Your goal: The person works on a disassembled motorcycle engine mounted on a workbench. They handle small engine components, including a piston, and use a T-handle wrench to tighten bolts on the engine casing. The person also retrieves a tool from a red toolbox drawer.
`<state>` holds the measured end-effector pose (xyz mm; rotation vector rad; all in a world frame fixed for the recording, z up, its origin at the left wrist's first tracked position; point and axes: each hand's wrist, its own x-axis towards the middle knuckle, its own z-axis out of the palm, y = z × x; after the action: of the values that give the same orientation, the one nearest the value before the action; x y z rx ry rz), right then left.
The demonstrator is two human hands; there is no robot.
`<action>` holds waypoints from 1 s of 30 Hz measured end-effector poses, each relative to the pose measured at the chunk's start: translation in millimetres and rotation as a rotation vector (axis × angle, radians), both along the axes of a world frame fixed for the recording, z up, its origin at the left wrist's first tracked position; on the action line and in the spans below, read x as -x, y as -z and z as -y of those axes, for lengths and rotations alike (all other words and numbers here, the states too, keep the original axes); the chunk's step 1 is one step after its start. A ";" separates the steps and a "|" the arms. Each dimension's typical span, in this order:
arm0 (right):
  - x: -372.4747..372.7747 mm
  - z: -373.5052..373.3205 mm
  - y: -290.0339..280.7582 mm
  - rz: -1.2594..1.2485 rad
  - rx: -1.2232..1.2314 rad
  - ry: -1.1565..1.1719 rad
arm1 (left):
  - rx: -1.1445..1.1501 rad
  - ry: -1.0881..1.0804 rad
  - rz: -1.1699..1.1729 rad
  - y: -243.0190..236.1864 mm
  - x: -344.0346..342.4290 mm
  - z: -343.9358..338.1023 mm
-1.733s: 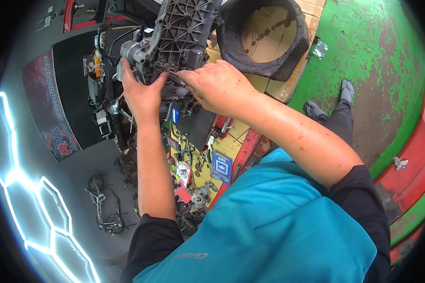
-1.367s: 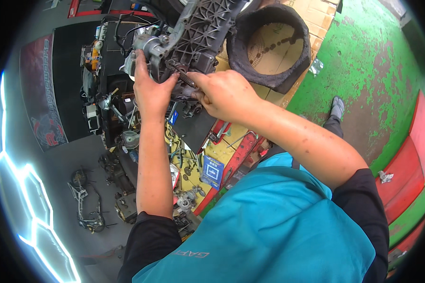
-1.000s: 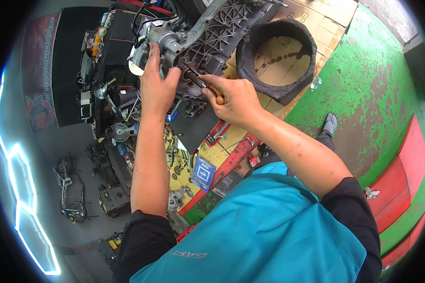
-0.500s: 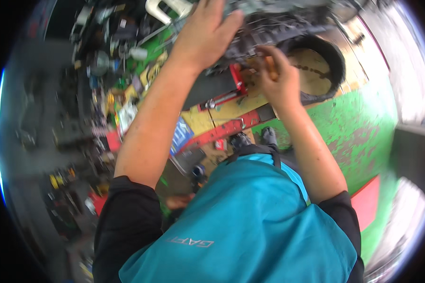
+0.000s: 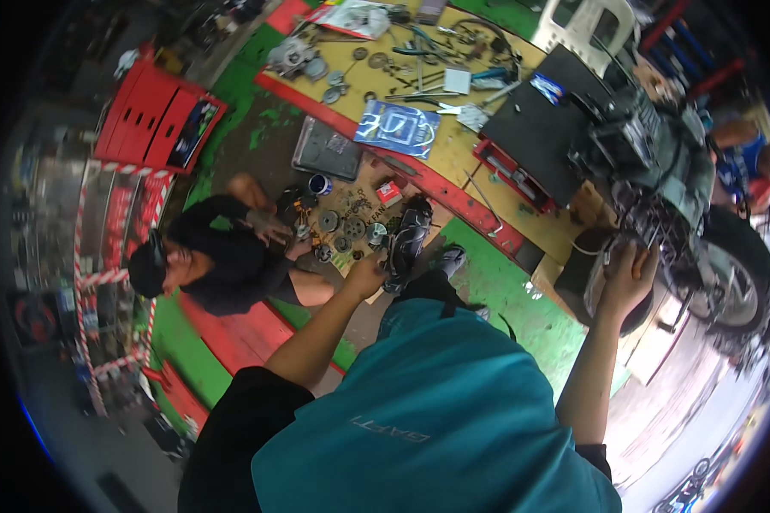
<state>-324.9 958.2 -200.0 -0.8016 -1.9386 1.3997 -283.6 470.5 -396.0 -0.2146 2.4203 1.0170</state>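
Note:
My left hand (image 5: 366, 278) is closed at the near edge of a dark, elongated, curved part (image 5: 409, 244), which looks like a black engine cover. The part is up above the floor, left of my shoe (image 5: 452, 261). Off to the right, my right hand (image 5: 631, 274) is wrapped round an orange handle (image 5: 638, 263); the tool's far end cannot be made out. That hand is beside the underside of a partly stripped motorcycle (image 5: 659, 162), near its rear wheel (image 5: 740, 269). Round metal parts (image 5: 353, 227) lie on cardboard on the floor, beyond my left hand.
A co-worker in black (image 5: 222, 256) crouches at left, hands near the metal parts. A yellow bench with red edge (image 5: 351, 107) carries tools and a blue packet (image 5: 398, 128). Red drawer cabinet (image 5: 150, 115) stands far left; a black round tub (image 5: 633, 318) is under the motorcycle. Another person (image 5: 736, 162) is at right.
My view has swung left and down. Both hands were together at the machine; now they are far apart, the left out over the floor with the dark part. The right keeps the orange handle.

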 end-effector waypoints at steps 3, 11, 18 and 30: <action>-4.3 -5.4 -2.1 0.018 0.050 -0.053 | -0.101 -0.253 0.279 35.5 -43.0 15.9; -3.8 -3.5 -16.3 0.021 0.147 -0.274 | -0.080 -0.503 0.192 63.1 -83.9 28.7; -7.4 -11.3 -21.9 0.014 0.031 -0.328 | 0.148 -0.501 0.127 19.5 -80.5 13.4; -9.4 -6.7 -22.9 0.087 0.059 -0.224 | -0.246 -0.442 -0.329 -46.8 55.0 -16.5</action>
<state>-315.5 964.8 -177.1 -0.6988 -2.1162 1.5823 -338.6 487.0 -349.2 -0.5513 2.5609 1.6464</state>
